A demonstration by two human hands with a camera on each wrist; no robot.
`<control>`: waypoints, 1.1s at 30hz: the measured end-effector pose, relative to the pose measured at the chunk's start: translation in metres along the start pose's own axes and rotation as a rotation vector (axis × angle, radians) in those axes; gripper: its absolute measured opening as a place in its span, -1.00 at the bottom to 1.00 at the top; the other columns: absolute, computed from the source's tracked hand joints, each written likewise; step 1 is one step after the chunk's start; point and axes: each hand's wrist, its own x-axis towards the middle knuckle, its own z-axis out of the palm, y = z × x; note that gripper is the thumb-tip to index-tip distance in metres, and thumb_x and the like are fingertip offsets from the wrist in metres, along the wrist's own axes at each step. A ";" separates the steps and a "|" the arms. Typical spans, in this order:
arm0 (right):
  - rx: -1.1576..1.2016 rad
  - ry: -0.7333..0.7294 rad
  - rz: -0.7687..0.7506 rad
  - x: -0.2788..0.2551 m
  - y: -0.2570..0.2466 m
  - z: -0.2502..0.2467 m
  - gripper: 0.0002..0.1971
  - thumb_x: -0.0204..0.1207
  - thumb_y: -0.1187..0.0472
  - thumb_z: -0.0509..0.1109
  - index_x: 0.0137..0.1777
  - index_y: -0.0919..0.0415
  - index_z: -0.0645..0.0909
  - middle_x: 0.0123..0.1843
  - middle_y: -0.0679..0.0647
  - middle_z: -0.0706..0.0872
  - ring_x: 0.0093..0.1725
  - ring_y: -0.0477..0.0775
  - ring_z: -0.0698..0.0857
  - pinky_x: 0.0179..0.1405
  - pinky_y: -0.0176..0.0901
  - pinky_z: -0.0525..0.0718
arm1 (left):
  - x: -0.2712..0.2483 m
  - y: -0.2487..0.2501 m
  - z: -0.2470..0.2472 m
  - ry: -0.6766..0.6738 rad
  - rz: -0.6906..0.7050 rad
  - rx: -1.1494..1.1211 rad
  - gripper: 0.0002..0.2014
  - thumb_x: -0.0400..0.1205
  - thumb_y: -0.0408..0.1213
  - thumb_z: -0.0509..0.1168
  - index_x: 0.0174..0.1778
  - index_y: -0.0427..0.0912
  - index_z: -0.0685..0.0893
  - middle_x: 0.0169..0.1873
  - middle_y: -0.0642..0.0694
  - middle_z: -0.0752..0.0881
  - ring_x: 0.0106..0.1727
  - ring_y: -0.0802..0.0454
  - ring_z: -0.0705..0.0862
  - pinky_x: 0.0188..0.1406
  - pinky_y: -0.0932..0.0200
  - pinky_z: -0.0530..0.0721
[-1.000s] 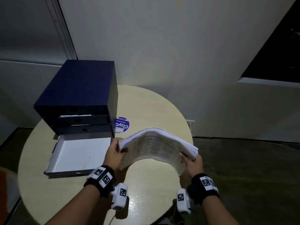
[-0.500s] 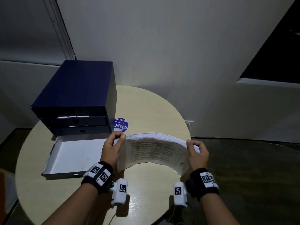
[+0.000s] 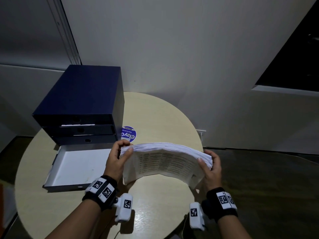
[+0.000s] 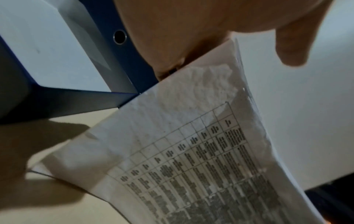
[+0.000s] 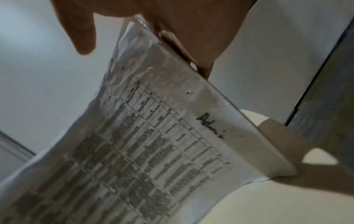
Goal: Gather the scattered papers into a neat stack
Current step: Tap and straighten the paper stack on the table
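Note:
A thick stack of printed papers [image 3: 165, 161] stands on its long edge on the round table [image 3: 155, 118], bowed into an arch. My left hand [image 3: 119, 156] grips its left end, thumb on the near side and fingers curled over the top. At the right end my right hand [image 3: 210, 163] grips it the same way. The left wrist view shows the papers [image 4: 201, 144] with a printed table, my thumb [image 4: 291, 45] above. In the right wrist view the papers [image 5: 153, 128] carry handwriting near the edge, held under my fingers [image 5: 191, 37].
A dark blue drawer cabinet [image 3: 82, 100] stands at the table's back left. Its bottom drawer [image 3: 79, 166] is pulled out, white inside, just left of my left hand. A round blue sticker [image 3: 128, 133] lies behind the papers. Wall behind, dark floor at right.
The stack has been tipped from lying tilted in my hands to standing on edge on the table. Both hands shifted from beneath it to grip its top ends.

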 end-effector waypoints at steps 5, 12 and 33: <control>-0.281 -0.051 0.095 -0.002 0.018 -0.006 -0.67 0.60 0.23 0.44 0.30 -0.06 0.51 0.09 -0.05 0.71 0.16 0.12 0.71 0.14 0.15 0.71 | -0.004 -0.011 -0.010 -0.046 -0.031 0.330 -0.61 0.59 -0.40 0.40 0.06 0.28 0.57 0.09 0.13 0.71 0.19 -0.07 0.68 0.02 -0.02 0.72; -0.533 -0.158 -0.292 0.008 -0.055 0.021 -0.77 0.52 0.43 0.43 0.12 0.18 0.66 -0.10 -0.04 0.74 -0.08 0.02 0.74 -0.09 -0.46 0.61 | 0.001 0.030 0.011 -0.043 0.522 0.992 -0.27 0.43 -0.06 0.54 0.50 0.00 0.38 0.53 -0.10 0.41 0.53 -0.11 0.38 0.44 -0.19 0.37; -0.179 -0.252 -0.133 0.006 -0.070 0.062 -0.69 0.65 0.22 0.35 0.28 -0.17 0.47 0.21 0.00 0.75 0.20 0.02 0.76 0.16 0.16 0.77 | 0.008 0.071 0.028 -0.119 0.177 0.082 -0.69 0.65 -0.22 0.28 0.26 0.17 0.43 0.18 0.09 0.68 0.22 0.17 0.68 0.20 0.11 0.64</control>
